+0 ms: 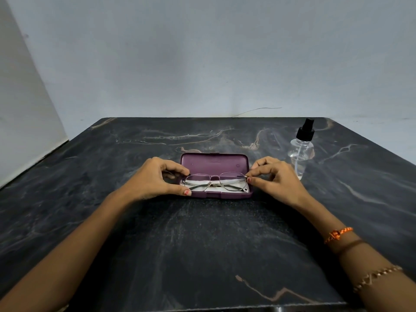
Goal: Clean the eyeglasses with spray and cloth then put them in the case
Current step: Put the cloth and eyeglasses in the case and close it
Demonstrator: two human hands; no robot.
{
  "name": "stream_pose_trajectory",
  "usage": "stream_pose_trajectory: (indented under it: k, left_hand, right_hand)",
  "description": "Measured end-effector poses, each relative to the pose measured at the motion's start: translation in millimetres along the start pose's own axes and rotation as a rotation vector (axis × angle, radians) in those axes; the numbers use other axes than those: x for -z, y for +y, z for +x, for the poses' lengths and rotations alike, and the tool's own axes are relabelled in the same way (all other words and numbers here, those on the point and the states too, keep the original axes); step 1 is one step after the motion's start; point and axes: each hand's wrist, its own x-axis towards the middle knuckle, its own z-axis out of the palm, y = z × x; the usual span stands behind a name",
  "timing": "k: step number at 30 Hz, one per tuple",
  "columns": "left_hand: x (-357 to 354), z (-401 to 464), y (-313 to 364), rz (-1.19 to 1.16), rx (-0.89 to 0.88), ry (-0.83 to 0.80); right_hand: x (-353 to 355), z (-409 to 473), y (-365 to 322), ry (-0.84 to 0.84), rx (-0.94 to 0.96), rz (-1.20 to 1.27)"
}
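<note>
A purple eyeglass case [213,162] lies open in the middle of the dark marble table, its lid standing up at the back. Thin metal-framed eyeglasses [215,179], arms folded, are held over the case's tray, where a white cloth [216,188] lines the bottom. My left hand [155,179] pinches the left end of the frame, thumb by the case's front corner. My right hand [275,176] pinches the right hinge. A clear spray bottle [301,152] with a black pump top stands upright to the right of the case, apart from my right hand.
The marble table [202,244] stands against a pale wall, with a wall corner at the left. Its near edge runs along the bottom of the view. A thin wire [258,110] pokes up behind the far edge. Bracelets circle my right wrist.
</note>
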Motion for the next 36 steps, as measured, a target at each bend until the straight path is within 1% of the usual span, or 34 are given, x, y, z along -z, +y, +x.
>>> stream_pose_trajectory:
  k: [12,18,20,22,24,26,28,31,36]
  left_hand:
    - [-2,0,-2,0.050,-0.034,0.028]
    - [-2,0,-3,0.055,-0.048,0.032]
    - [-2,1,-4,0.052,-0.055,0.029]
    - [-3,1,-5,0.050,-0.064,0.030]
    - [-4,1,-6,0.050,-0.090,0.042]
    - [-4,1,-6,0.054,-0.124,0.052]
    - [-5,1,-6,0.060,-0.126,0.052]
    - [-7,2,-9,0.006,-0.079,0.060]
    - [-9,5,-13,-0.059,0.004,-0.002]
  right_hand:
    - [-4,-2,0,-0.007,-0.033,0.090]
    - [-11,-1,3,0.074,-0.111,0.222]
    - [-14,0,2,0.027,-0.156,0.248]
    - [-16,0,2,-0.075,-0.180,0.284]
    - [-17,-1,1,-0.166,-0.159,0.283]
    - [-17,-1,2,-0.191,-0.127,0.266]
    - [-17,-1,2,-0.168,-0.108,0.252]
    - [-17,-1,3,-0.147,-0.085,0.227]
    - [-17,-1,0,-0.110,-0.002,0.254]
